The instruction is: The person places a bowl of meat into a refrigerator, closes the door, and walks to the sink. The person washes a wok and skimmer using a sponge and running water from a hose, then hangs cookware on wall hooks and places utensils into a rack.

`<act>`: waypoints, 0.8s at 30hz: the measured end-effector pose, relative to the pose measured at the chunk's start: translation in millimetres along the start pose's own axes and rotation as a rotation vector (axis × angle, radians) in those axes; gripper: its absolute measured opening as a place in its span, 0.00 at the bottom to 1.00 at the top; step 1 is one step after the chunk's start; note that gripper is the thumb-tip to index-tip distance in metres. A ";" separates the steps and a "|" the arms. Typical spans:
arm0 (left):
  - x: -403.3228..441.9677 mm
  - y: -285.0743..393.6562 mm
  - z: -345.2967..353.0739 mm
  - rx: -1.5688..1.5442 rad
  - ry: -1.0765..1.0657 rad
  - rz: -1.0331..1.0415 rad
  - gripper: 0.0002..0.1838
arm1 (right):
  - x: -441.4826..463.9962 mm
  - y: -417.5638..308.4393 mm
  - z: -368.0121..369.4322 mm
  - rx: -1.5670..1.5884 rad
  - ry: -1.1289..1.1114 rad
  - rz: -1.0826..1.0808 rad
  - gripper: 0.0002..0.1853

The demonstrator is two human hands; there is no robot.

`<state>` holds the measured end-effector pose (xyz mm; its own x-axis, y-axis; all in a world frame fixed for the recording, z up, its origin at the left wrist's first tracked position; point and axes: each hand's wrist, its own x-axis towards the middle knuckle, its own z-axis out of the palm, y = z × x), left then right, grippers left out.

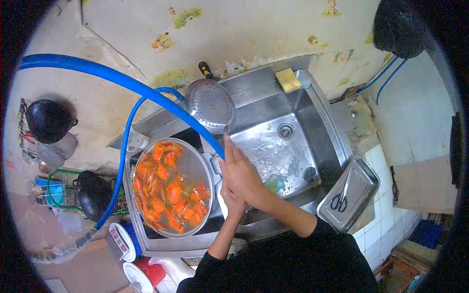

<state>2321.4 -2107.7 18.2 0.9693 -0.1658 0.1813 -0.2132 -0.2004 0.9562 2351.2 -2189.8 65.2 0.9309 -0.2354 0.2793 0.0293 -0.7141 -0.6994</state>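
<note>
My right hand (pixel 242 178) lies over my left hand (pixel 233 201), both between the round pot and the sink basin. The right fingers are stretched out, pointing toward a perforated metal ladle (pixel 210 105). Most of my left hand's fingers are hidden. The lower end of a thick blue hose (pixel 146 90) meets the hands; whether either grips it is unclear. To their left, the light-coloured pot (pixel 193 161) holds orange pieces (pixel 176 193) in what looks like clear plastic or liquid. The metal sink basin (pixel 293 141) is wet, with a drain and something greenish inside.
A yellow sponge (pixel 288 80) sits on the sink's back ledge. Scissors (pixel 338 202) lie in a metal tray (pixel 359 183) at the right edge. Dark pans (pixel 50 120) and a wire rack (pixel 53 190) are at the left. Below them stand white lids (pixel 122 241).
</note>
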 end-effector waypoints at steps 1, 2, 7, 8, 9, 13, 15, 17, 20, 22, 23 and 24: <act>-1.1 -1.5 -0.7 0.000 0.000 -0.002 0.29 | 0.4 -0.2 -0.1 -0.030 -0.021 -0.006 0.29; -2.1 -4.5 -1.8 -0.033 -0.029 -0.063 0.29 | 1.4 -0.1 -0.2 -0.059 -0.040 -0.013 0.29; -5.4 -18.7 -3.6 -0.242 -0.139 -0.361 0.27 | 21.5 11.9 3.8 -0.075 0.031 -0.025 0.24; 0.1 -21.8 -2.3 -0.049 -0.091 -0.068 0.25 | 23.8 11.1 1.4 -0.081 0.009 -0.010 0.22; 3.8 -23.5 -1.9 0.144 -0.040 0.222 0.23 | 21.2 8.3 -2.2 -0.082 0.009 -0.014 0.22; 6.5 -7.0 -7.9 0.187 -0.123 0.148 0.21 | 13.3 -3.2 -19.2 -0.251 -0.013 0.025 0.17; 5.4 -13.5 -9.6 0.289 -0.154 0.262 0.20 | 13.4 -0.6 -18.0 -0.274 -0.016 0.039 0.17; 6.6 -20.1 -7.8 0.292 -0.150 0.264 0.21 | 19.6 7.7 -12.9 -0.391 0.156 -0.078 0.17; 9.2 -21.4 -10.1 0.268 -0.145 0.267 0.22 | 15.5 9.0 -12.3 -0.250 0.065 -0.090 0.17; 9.3 -18.6 -12.5 0.234 -0.147 0.265 0.22 | 7.9 7.3 -6.5 -0.246 0.092 -0.114 0.16; 9.7 -13.8 -13.7 0.236 -0.175 0.231 0.23 | 6.0 6.4 -5.7 -0.245 0.119 -0.136 0.16; 11.0 -11.3 -13.9 0.237 -0.201 0.198 0.23 | 7.0 7.0 -8.2 -0.248 0.119 -0.139 0.16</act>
<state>2336.1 -2093.9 12.7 0.8682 -0.4052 0.2865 -0.4395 -0.3597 0.8231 2354.9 -2201.8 67.6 0.8748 -0.1895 0.4459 0.0498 -0.8803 -0.4718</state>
